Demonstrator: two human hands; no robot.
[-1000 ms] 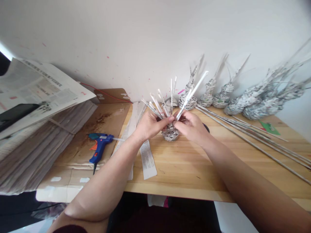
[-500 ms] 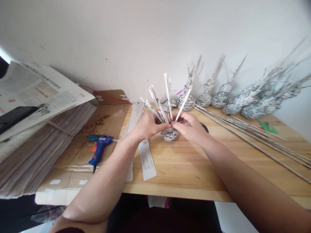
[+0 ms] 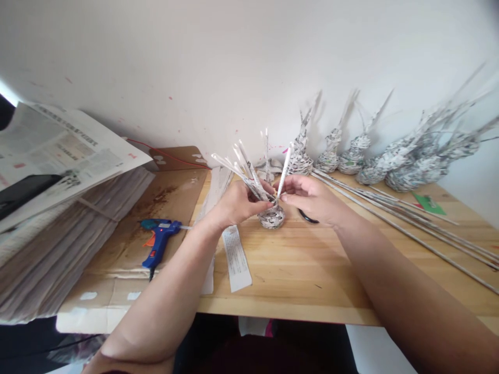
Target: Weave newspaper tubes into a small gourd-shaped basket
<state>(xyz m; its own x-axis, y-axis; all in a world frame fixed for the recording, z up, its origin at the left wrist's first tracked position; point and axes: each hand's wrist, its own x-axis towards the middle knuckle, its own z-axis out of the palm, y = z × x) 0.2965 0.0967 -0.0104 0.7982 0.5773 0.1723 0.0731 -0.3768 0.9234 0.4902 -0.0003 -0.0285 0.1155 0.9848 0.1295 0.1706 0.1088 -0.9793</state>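
A small woven newspaper basket (image 3: 272,217) stands on the wooden table, with several rolled paper tubes (image 3: 244,162) rising and fanning out of its top. My left hand (image 3: 238,203) is closed on the basket's left rim and the bases of the left tubes, its thumb lying along the front. On the other side my right hand (image 3: 306,196) pinches the lower part of the right-hand paper tube (image 3: 286,169) close to the rim. Partly under that hand lies a dark curved object (image 3: 307,216) whose kind I cannot make out.
A blue glue gun (image 3: 159,241) lies on cardboard (image 3: 128,248) at left, beside a newspaper stack (image 3: 78,234). Printed paper strips (image 3: 237,259) are near the basket. Several woven paper pieces (image 3: 353,156) line the wall, with long paper rods (image 3: 390,208) before them.
The tubes lean further left, and the right-hand tube stands more upright. My right hand has shifted slightly right, uncovering more of the dark curved object.
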